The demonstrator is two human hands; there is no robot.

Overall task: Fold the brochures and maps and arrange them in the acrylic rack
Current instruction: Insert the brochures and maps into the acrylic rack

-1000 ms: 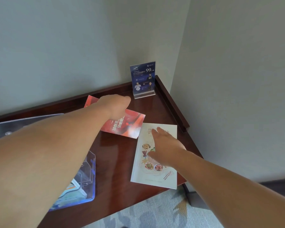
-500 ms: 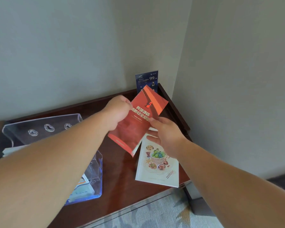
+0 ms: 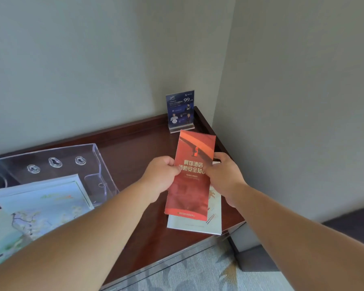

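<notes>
Head view: left hand (image 3: 162,177) and right hand (image 3: 225,175) are pinching a glossy, narrow red brochure (image 3: 189,190), partly covering a white booklet (image 3: 215,215). Clear acrylic rack (image 3: 88,152) is sitting leftward.

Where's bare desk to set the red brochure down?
Bare: back strip of desk between rack and sign, and the middle lane between rack and white booklet. Crowded right: sign, booklet, and left hand and right hand holding the red brochure above it.
</notes>
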